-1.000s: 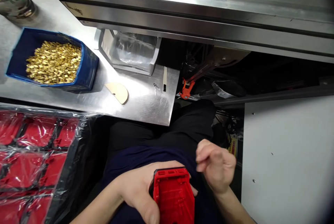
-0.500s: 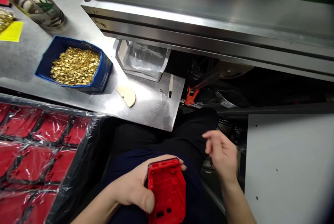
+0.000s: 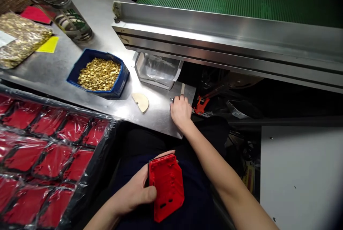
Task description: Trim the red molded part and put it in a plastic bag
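My left hand holds a red plastic case shell with a black edge. The thumb presses its left side and the fingers pass behind it. The open, ribbed inside faces up, with two dark holes near the lower end. My right hand is on the metal table, its fingers curled down and closed by a pale flat stick. A tiny metal piece shows beside the fingers; what they grip is hidden. Left of this hand lies a cream half-round piece.
A blue bin holds gold metal pieces. Behind it stand a clear bottle and a bag of gold pieces. A grey bin sits under the conveyor frame. At left, a plastic-lined box contains red shells.
My right hand has moved forward and left, from above my lap to the table corner beside the pale stick. My left hand still holds the red shell, now tilted slightly. The view has shifted left.
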The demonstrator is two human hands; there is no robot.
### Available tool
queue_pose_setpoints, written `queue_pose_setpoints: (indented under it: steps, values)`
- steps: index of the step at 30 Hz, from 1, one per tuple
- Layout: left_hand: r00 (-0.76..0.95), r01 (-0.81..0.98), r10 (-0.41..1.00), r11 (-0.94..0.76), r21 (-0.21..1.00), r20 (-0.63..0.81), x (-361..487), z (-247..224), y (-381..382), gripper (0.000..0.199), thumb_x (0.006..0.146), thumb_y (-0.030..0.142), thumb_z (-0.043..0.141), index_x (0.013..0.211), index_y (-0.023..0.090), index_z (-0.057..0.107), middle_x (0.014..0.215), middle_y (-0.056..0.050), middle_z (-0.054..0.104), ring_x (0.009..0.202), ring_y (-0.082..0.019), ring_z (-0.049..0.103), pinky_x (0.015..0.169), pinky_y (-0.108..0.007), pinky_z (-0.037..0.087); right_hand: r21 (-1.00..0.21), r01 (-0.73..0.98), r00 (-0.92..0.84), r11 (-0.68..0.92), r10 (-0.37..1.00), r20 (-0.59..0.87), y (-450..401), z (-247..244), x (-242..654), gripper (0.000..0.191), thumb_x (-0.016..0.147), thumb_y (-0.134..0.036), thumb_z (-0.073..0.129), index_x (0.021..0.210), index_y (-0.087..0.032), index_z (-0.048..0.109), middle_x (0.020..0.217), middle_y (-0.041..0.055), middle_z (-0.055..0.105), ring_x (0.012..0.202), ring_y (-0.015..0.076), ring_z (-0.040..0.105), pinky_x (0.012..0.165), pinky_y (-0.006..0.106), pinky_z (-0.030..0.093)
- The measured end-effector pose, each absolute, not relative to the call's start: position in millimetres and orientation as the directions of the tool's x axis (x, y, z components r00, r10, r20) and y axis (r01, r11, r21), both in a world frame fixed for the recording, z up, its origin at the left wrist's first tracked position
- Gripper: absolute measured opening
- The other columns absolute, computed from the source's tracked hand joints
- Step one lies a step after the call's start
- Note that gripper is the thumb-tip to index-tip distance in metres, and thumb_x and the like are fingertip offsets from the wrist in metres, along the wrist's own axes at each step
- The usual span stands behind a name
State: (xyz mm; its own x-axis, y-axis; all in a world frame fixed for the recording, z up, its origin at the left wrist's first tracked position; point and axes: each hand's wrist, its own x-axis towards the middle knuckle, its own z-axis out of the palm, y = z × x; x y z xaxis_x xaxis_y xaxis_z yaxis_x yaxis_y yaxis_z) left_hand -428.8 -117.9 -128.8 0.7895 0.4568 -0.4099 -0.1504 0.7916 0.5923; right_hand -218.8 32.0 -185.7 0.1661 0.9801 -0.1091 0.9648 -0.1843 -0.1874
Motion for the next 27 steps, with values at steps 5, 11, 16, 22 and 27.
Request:
queue_pose_setpoints:
  steps: [5,11,16,22,27]
  values:
    - [0.760,-0.204,0.473,0.825,0.527,-0.445,-426,-124,-117,0.129,0.065,0.065,0.089,0.164,0.030,0.014,0.145,-0.017,0.057,0.134,-0.038,0.055,0.113,-0.056,0.037,-0.266,0.956,0.091,-0.126,0.986,-0.142,-7,-180,-218,0.024,0.105,-0.033,0.046,0.114,-0.022,0.065,0.116,0.0097,0.066,0.103,0.0237,0.061,0.083,0.032,0.044]
    - [0.753,-0.176,0.455,0.835,0.521,-0.476,-420,-124,-115,0.120,0.065,0.061,0.091,0.160,0.028,0.025,0.138,-0.015,0.061,0.125,-0.034,0.059,0.108,-0.049,0.043,-0.403,0.890,0.081,-0.214,0.943,-0.323,-63,-169,-197,0.018,0.103,-0.029,0.049,0.101,-0.023,0.066,0.094,0.0030,0.070,0.082,0.0183,0.064,0.069,0.028,0.040]
    - [0.728,-0.146,0.477,0.809,0.569,-0.492,-414,-124,-116,0.111,0.071,0.059,0.088,0.158,0.031,0.025,0.127,-0.009,0.063,0.109,-0.026,0.063,0.097,-0.040,0.047,-0.830,0.431,0.157,-0.355,0.935,-0.318,-104,-119,-184,0.023,0.102,-0.042,0.058,0.115,-0.024,0.066,0.098,0.0022,0.071,0.079,0.0152,0.066,0.071,0.026,0.052]
    - [0.719,-0.185,0.517,0.787,0.589,-0.465,-408,-123,-119,0.105,0.075,0.057,0.086,0.157,0.032,0.026,0.136,-0.011,0.058,0.124,-0.031,0.059,0.110,-0.049,0.042,-0.865,0.378,-0.012,-0.332,0.932,-0.363,-142,-75,-211,0.017,0.095,-0.033,0.072,0.111,-0.028,0.071,0.097,0.0010,0.075,0.082,0.0152,0.070,0.073,0.024,0.057]
    - [0.702,-0.150,0.532,0.760,0.632,-0.474,-404,-118,-120,0.107,0.072,0.059,0.087,0.156,0.030,0.026,0.123,-0.008,0.063,0.112,-0.026,0.063,0.101,-0.041,0.047,-0.850,0.467,-0.016,-0.245,0.958,-0.286,-150,-80,-229,0.012,0.097,-0.029,0.069,0.108,-0.026,0.070,0.091,-0.0002,0.074,0.075,0.0139,0.069,0.068,0.024,0.056]
